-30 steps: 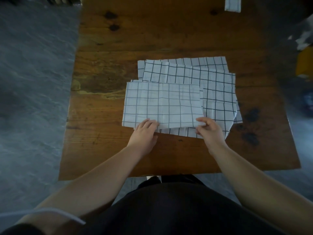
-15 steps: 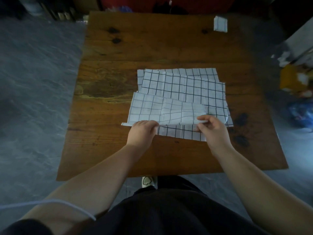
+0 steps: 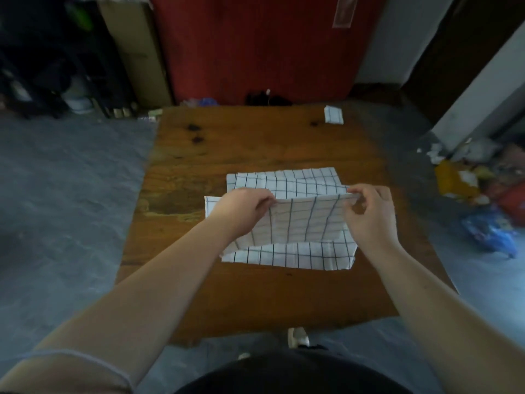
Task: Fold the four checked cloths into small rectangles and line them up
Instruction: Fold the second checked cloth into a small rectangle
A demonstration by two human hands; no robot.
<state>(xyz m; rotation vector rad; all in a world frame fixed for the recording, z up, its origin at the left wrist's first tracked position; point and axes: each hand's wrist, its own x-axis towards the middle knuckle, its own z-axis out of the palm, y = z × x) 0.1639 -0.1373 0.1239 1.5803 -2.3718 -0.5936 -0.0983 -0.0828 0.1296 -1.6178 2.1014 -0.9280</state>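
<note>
The top cloth (image 3: 301, 220) has had its near edge raised above the pile (image 3: 284, 258) by the left hand (image 3: 241, 207) and right hand (image 3: 369, 211), fingers (image 3: 356, 191) clamped on it. One folded cloth (image 3: 333, 115) lies well beyond the pile on the surface (image 3: 255, 294); the rest look unfinished.

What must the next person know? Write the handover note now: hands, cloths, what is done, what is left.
Left hand: pinches the left end of the top cloth's raised edge.
Right hand: pinches the right end of the same edge.
Top cloth: hangs from that edge over the pile, mid-fold.
Pile: unfolded cloths spread flat at the middle of the table; the number of layers is unclear.
Done: one folded cloth sits at the far right corner.
Left: finish this fold, fold the rest, and line all four up.
</note>
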